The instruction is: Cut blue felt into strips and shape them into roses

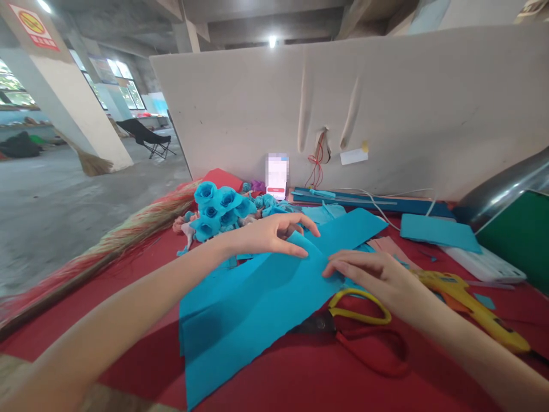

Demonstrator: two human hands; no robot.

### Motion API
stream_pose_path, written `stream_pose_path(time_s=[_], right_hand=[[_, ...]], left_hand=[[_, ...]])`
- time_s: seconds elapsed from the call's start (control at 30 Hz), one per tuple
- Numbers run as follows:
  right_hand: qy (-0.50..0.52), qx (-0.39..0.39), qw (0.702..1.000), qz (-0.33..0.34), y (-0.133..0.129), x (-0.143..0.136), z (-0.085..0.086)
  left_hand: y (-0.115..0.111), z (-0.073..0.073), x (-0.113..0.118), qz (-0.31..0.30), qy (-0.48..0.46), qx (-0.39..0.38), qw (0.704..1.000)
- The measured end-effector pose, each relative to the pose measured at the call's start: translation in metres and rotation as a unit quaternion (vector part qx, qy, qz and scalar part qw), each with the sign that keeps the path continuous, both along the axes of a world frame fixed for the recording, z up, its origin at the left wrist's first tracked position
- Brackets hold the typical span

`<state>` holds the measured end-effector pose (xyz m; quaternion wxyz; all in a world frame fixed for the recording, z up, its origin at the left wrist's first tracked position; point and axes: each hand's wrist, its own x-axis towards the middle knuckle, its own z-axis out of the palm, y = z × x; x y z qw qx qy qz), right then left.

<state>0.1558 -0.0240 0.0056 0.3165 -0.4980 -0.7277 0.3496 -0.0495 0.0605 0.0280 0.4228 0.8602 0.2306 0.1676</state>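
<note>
A long sheet of blue crepe paper point(253, 309) slants across the red table, its upper end lifted toward my hands. My left hand point(274, 233) is at that upper end, thumb and fingers apart around its corner, the thumb against the paper. With fingertips and thumb together, my right hand point(369, 272) pinches the sheet's right edge. Below the right hand lie scissors point(338, 320) with one yellow and one red handle, their blades partly under the paper. Another blue paper piece point(351, 229) lies behind the hands.
Blue paper flowers point(214, 206) are heaped behind my left arm. A lit phone point(277, 177) leans against the white panel point(240, 114). To the right are a yellow glue gun point(472, 303) and folded blue paper point(441, 230) on a white device point(489, 266). A fringed bundle point(128, 229) lines the left edge.
</note>
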Motion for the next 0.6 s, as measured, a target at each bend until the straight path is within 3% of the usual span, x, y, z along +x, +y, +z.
stream_pose_path(time_s=[0.17, 0.4, 0.6], right_hand=[[0.001, 0.057, 0.998, 0.017, -0.007, 0.000, 0.003], [-0.001, 0.067, 0.997, 0.040, -0.011, -0.003, 0.008], [0.010, 0.045, 0.998, 0.040, -0.010, 0.000, 0.009]], left_hand=[[-0.006, 0.013, 0.000, -0.059, -0.009, 0.020, 0.998], [-0.006, 0.032, 0.023, -0.214, 0.074, 0.105, 0.968], [0.002, 0.036, 0.024, -0.217, 0.097, 0.160, 0.958]])
